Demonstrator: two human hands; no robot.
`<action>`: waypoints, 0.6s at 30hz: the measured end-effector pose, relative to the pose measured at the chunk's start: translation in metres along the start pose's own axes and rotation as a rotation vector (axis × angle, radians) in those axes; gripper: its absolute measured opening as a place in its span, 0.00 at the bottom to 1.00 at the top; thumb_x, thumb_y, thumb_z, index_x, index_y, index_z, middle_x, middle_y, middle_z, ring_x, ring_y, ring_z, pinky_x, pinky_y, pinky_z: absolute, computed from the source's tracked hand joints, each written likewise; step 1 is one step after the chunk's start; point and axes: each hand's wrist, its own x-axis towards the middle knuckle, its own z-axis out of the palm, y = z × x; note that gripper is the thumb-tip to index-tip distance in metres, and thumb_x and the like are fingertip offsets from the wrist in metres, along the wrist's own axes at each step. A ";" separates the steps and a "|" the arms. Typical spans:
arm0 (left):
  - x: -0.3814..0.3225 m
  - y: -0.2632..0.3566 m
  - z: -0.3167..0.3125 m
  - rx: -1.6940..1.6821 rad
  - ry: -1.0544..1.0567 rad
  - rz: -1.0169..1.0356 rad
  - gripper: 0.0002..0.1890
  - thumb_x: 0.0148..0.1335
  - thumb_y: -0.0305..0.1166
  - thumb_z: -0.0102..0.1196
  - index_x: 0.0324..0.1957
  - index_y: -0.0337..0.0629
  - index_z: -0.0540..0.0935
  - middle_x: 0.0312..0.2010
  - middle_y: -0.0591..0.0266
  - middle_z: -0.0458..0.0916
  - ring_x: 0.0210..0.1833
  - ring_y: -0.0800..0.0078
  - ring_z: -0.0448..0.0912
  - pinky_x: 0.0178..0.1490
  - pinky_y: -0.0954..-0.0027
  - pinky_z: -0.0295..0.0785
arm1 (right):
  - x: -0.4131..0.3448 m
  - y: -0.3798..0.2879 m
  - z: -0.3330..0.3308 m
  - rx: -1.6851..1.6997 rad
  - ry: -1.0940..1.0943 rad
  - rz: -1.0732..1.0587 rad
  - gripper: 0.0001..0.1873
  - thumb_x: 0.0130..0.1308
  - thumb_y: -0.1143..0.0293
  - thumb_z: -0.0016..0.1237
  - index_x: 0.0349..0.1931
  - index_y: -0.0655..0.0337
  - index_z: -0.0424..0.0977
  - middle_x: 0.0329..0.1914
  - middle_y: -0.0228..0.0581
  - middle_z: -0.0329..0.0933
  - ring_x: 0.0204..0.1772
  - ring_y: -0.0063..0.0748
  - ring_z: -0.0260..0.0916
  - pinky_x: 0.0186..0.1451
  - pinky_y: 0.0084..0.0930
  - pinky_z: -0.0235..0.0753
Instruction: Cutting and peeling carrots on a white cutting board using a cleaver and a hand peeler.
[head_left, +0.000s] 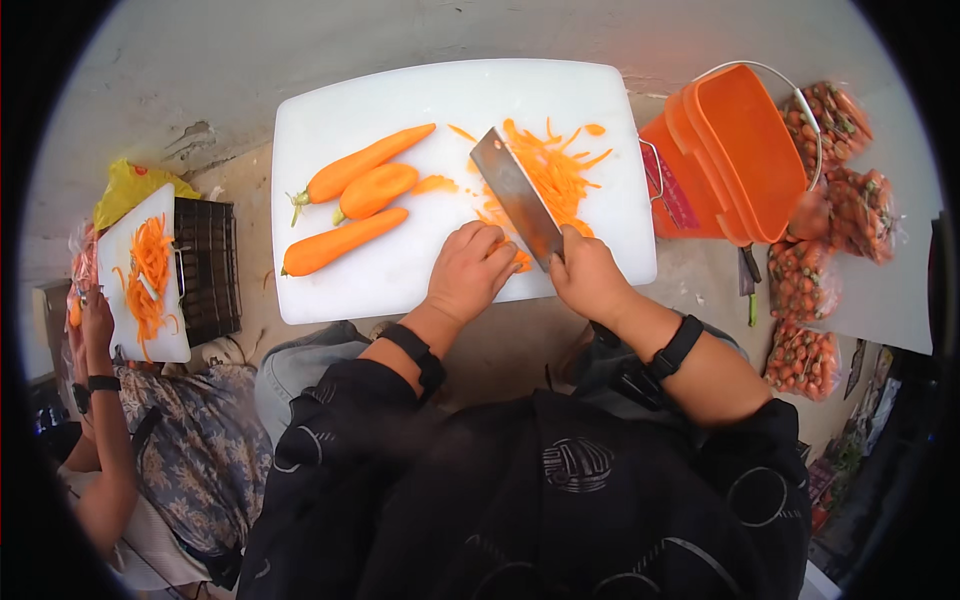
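Observation:
My right hand grips the handle of a cleaver, whose broad blade points up and to the left over a white cutting board. Close by on its left, my left hand has its fingers curled down on cut carrot pieces near the board's front edge. Carrot strips lie heaped beyond the blade. On the board's left side rest a long peeled carrot, a shorter carrot piece and another peeled carrot. A few thin slices lie beside them.
An orange bucket with a raised wire handle stands right of the board. Beyond it are several bags of carrots and a green-handled knife. At left, another person's hand works beside a board of carrot strips on a black crate.

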 end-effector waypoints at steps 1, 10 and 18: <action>0.000 0.002 -0.004 -0.028 0.008 -0.002 0.15 0.46 0.30 0.66 0.39 0.43 0.81 0.40 0.60 0.75 0.48 0.58 0.73 0.52 0.61 0.70 | -0.001 0.002 -0.001 0.009 0.010 0.000 0.08 0.59 0.76 0.45 0.34 0.72 0.66 0.25 0.62 0.75 0.33 0.63 0.75 0.39 0.49 0.75; -0.001 -0.003 -0.002 -0.084 0.053 -0.003 0.10 0.48 0.27 0.62 0.35 0.42 0.79 0.41 0.59 0.76 0.49 0.58 0.73 0.54 0.61 0.70 | -0.013 -0.017 -0.025 -0.095 -0.157 -0.036 0.09 0.60 0.75 0.46 0.36 0.72 0.65 0.24 0.64 0.74 0.32 0.65 0.74 0.37 0.50 0.75; 0.001 -0.003 -0.001 -0.065 0.064 0.029 0.12 0.46 0.26 0.63 0.34 0.40 0.79 0.39 0.58 0.76 0.47 0.56 0.73 0.52 0.61 0.71 | -0.018 -0.028 -0.030 -0.166 -0.240 -0.017 0.08 0.58 0.77 0.45 0.37 0.72 0.66 0.25 0.62 0.76 0.32 0.62 0.76 0.39 0.49 0.77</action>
